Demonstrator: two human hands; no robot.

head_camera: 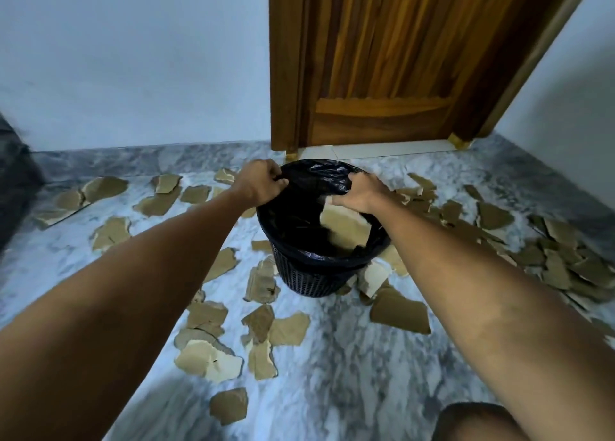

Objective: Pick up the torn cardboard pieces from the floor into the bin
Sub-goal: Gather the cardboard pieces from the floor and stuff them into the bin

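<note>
Both hands grip the black liner at the bin's (312, 274) far rim: left hand (258, 182) pinching it, right hand (361, 192) curled over it. Cardboard pieces (206, 360) lie all around; one sits inside. The liner should be seated evenly and the mouth kept wide.
</note>
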